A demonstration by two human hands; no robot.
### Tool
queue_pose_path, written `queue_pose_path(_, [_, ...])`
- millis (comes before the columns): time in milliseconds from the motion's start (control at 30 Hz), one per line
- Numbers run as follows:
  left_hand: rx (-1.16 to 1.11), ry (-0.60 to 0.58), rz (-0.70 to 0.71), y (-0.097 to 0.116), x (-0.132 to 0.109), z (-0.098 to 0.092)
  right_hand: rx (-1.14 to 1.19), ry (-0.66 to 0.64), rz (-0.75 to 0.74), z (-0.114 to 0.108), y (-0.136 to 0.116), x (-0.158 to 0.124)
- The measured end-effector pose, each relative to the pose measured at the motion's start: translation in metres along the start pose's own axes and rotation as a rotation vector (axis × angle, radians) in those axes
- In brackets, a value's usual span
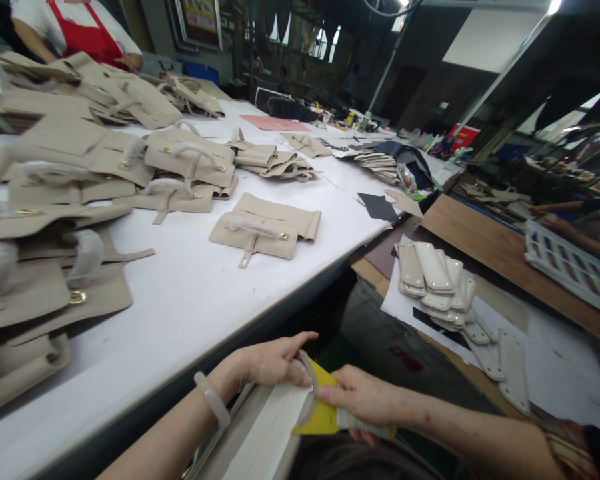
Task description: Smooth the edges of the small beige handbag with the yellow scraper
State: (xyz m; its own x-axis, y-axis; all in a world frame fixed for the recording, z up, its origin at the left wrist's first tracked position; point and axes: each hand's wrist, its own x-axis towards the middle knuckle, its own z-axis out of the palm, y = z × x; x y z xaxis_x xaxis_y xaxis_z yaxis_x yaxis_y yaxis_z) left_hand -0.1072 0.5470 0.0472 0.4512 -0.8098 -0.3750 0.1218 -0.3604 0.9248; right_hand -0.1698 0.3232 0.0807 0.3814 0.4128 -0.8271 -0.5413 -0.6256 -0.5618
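Observation:
At the bottom middle, a beige bag panel (267, 433) with a pale strip along it lies over my lap. My left hand (275, 362), with a pale bangle on its wrist, pinches the panel's far end; one finger points outward. My right hand (365, 397) grips a yellow sheet-like piece (316, 421) with a greyish-white part under the palm. The thumb presses the yellow piece against the panel's end, close to my left fingertips. The undersides of both hands are hidden.
Beige bag pieces with wrapped handles (190, 157) cover the white table (195, 280) at left. One bag piece (265, 230) lies apart. White tabs (440, 280) are stacked on the right, near a plastic crate (575, 267). Someone in a red apron (90, 40) stands across the table.

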Motion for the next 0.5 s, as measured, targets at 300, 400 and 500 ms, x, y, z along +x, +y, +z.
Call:
queue_pose_path(300, [-0.315, -0.007, 0.017, -0.002, -0.002, 0.01, 0.141, 0.031, 0.066, 0.022, 0.007, 0.009])
queue_pose_path(400, [-0.431, 0.004, 0.048, -0.001, -0.005, 0.013, 0.187, 0.033, 0.046, 0.032, 0.009, 0.013])
queue_pose_path(500, [-0.468, 0.031, 0.064, 0.001, -0.009, 0.015, 0.265, 0.027, 0.026, 0.044, 0.008, 0.018])
